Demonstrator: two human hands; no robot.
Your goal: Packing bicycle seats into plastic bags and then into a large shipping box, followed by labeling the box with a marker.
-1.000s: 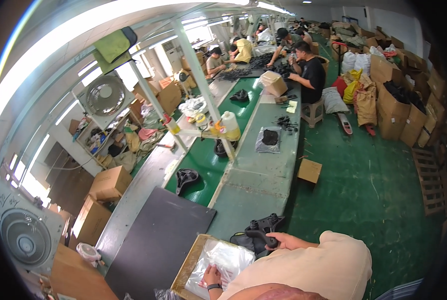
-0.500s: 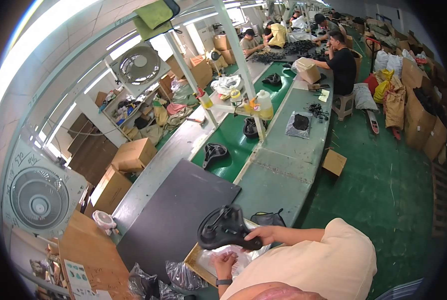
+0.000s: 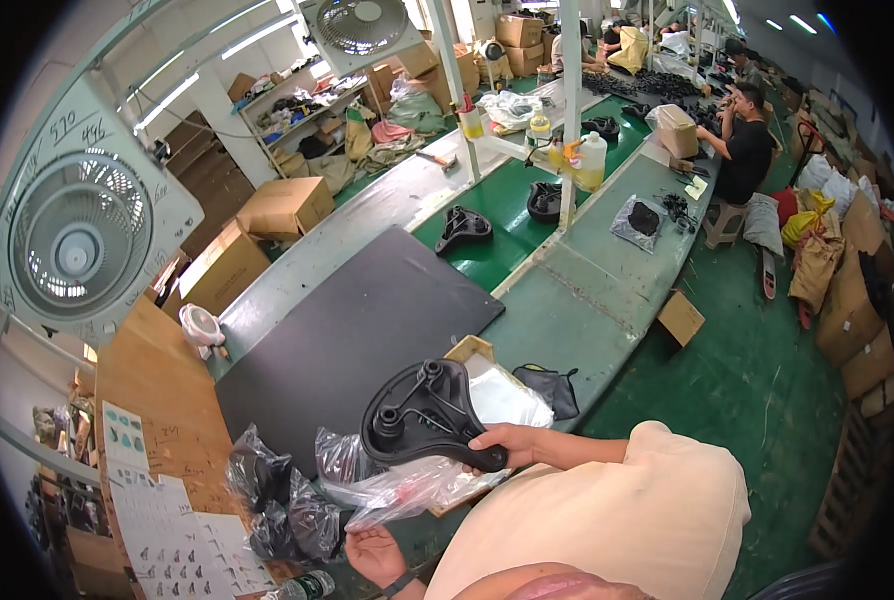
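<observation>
My right hand grips a black bicycle saddle, turned underside up so its rails and mounts show. It hovers over a shallow cardboard box lined with clear plastic. My left hand, low near the bottom edge, holds a crumpled clear plastic bag that stretches up beneath the saddle. Several bagged dark saddles lie to the left of my left hand.
A big black sheet covers the table ahead. A green conveyor carries more saddles. A black pouch lies right of the box. Fans, cartons, seated workers and a paper chart surround me.
My view swung left and down. My right hand lifted the saddle from the table and brought it over the box, while the left hand pulled the plastic bag out under it.
</observation>
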